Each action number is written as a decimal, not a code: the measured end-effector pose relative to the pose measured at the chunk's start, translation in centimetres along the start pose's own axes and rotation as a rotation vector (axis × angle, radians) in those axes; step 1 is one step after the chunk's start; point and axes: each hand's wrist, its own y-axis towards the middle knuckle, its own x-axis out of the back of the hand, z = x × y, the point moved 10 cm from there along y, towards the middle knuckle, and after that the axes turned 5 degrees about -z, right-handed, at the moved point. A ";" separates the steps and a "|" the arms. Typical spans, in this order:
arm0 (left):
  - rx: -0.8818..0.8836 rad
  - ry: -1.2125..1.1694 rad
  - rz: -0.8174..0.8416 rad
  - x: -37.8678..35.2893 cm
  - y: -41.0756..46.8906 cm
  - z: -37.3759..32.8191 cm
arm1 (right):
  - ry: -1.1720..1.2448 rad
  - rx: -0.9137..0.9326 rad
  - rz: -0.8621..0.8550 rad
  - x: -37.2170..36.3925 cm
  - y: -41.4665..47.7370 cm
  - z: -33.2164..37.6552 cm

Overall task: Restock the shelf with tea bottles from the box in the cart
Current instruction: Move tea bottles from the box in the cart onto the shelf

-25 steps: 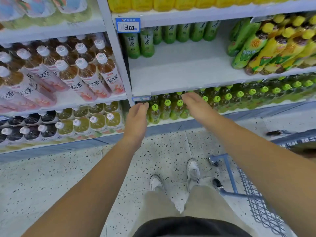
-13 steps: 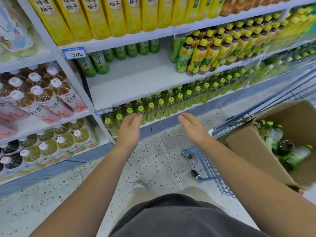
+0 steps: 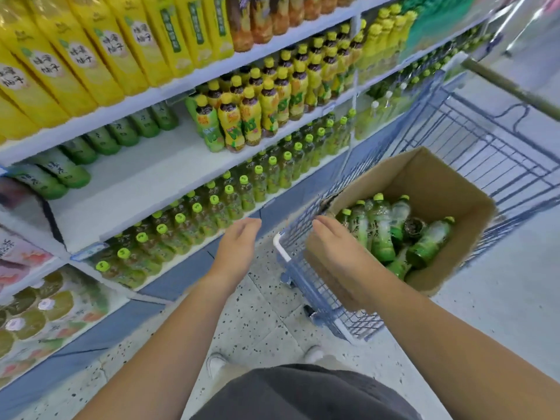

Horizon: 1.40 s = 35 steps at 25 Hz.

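Tea bottles (image 3: 381, 228) are lying in the box (image 3: 448, 189) — both hands are empty.

Green-capped bottles are lying jumbled at the bottom of the open cardboard box, which is sitting inside the blue wire cart (image 3: 485, 147). The right hand (image 3: 336, 247) is hovering over the box's near-left corner, its fingers (image 3: 325, 227) loosely extended and holding nothing; whether it is touching the cardboard cannot be told. The left hand (image 3: 239, 247) is hanging in the air to the left of the box, apart from it, with fingers relaxed, slightly bent and gripping nothing. Further left of the box, the white shelf (image 3: 145, 189) is showing a bare stretch — dark green bottles (image 3: 100, 144) are lining its back, and yellow-capped bottles (image 3: 242, 116) are standing at the end nearer the box.
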 end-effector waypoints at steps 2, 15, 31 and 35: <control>-0.014 0.015 0.045 -4.1 -0.3 -1.1 | 0.049 -0.020 -0.018 3.4 0.1 -1.4; -0.028 0.324 0.415 -26.0 1.9 -5.0 | 0.221 -0.294 -0.308 18.6 2.0 -13.6; 0.087 0.630 0.691 -43.2 17.5 3.4 | 0.125 -0.658 -0.644 22.8 10.3 -24.0; 0.030 0.749 0.569 -44.7 19.5 5.3 | 0.046 -0.714 -0.678 23.9 12.3 -27.2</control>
